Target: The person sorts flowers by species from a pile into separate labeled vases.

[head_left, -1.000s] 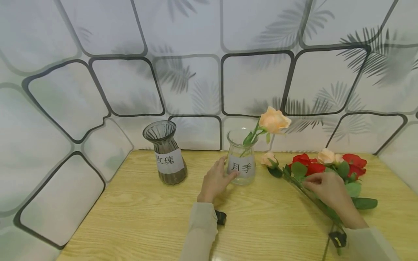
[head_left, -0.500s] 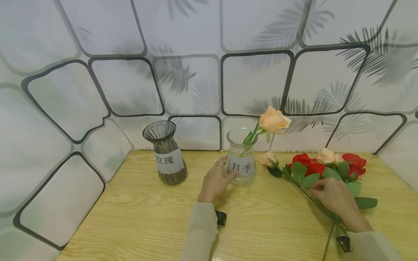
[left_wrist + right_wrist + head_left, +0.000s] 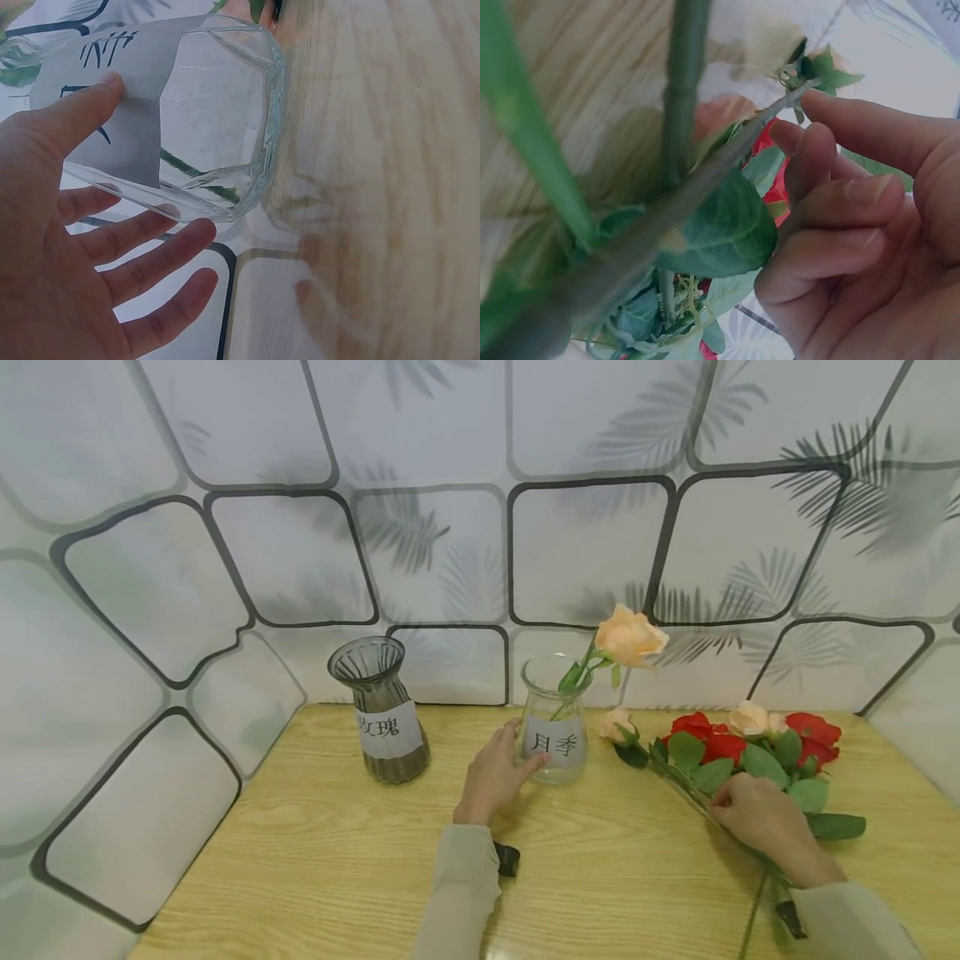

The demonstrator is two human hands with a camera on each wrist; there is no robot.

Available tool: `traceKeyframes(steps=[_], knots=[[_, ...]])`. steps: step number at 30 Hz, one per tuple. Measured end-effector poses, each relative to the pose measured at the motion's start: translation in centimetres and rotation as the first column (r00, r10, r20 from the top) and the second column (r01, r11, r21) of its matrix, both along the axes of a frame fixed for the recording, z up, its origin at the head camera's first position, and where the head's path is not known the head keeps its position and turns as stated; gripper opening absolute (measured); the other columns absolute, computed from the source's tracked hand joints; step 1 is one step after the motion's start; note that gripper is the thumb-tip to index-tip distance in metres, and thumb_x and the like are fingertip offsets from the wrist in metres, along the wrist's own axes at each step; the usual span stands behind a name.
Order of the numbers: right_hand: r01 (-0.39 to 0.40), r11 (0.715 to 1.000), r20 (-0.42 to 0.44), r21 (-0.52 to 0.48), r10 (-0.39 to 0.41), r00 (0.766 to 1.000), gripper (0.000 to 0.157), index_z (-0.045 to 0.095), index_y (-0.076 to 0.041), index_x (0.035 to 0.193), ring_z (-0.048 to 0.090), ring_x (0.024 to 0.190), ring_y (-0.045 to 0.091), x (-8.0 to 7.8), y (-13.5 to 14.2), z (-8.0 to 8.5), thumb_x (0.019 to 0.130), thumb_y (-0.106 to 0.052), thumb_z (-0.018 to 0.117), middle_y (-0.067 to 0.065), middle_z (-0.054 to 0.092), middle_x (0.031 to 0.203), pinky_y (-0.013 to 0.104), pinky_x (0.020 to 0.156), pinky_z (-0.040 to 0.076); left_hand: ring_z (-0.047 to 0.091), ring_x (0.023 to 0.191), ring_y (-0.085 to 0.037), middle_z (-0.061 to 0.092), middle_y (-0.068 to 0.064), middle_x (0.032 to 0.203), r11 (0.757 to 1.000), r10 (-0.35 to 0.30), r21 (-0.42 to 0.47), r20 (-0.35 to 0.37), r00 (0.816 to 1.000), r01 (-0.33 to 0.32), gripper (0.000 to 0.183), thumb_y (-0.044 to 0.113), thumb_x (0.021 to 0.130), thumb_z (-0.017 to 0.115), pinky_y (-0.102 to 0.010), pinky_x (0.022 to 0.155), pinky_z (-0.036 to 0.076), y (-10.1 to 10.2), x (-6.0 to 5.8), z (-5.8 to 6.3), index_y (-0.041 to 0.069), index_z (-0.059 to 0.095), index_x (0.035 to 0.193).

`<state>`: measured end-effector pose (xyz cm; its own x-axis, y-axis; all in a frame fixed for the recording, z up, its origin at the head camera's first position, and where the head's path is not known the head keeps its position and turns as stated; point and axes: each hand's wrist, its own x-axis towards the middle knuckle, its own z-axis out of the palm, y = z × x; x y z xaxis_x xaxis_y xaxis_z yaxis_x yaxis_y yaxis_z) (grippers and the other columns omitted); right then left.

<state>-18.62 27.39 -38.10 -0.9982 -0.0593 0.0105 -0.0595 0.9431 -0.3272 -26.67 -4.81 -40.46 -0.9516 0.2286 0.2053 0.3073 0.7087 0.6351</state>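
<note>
My left hand (image 3: pixel 495 777) holds the clear glass vase (image 3: pixel 558 772) at its lower side. Its thumb lies on the white paper label (image 3: pixel 135 127), with the other fingers spread along the far side in the left wrist view. One peach rose (image 3: pixel 628 637) leans out of the vase to the right. My right hand (image 3: pixel 767 818), fingers curled, pinches a green stem (image 3: pixel 727 157) with the fingertips. In the head view this is the stem of the peach rose (image 3: pixel 618 725) lying at the left of the flower pile.
A grey ribbed vase (image 3: pixel 371 697) with a white label stands on the left of the wooden table (image 3: pixel 315 860). Red roses (image 3: pixel 816 737), another peach rose (image 3: pixel 748 718) and green leaves (image 3: pixel 836 827) lie at the right. A patterned wall (image 3: pixel 450 552) rises behind.
My right hand has moved slightly down and right along the stems, and its fingers have closed in on one. My left hand and both vases stay put.
</note>
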Motion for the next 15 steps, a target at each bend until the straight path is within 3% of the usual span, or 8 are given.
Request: traceKeyframes(steps=[15], knots=[[-0.018,1.000,-0.010,0.025,0.018,1.000,0.007,0.069,-0.003,0.078,0.059,0.068,0.031,-0.41,-0.33,-0.88,0.076,-0.007,0.063,0.014,0.064,0.080,0.046,0.055,0.048,0.051,0.111,-0.027,0.049,-0.008,0.130,1.000,-0.003,0.000,-0.012,1.000,0.003,0.072,0.055,0.083,0.054,-0.046,0.084,0.046,-0.03,-0.06,-0.12,0.015,0.034,0.139]])
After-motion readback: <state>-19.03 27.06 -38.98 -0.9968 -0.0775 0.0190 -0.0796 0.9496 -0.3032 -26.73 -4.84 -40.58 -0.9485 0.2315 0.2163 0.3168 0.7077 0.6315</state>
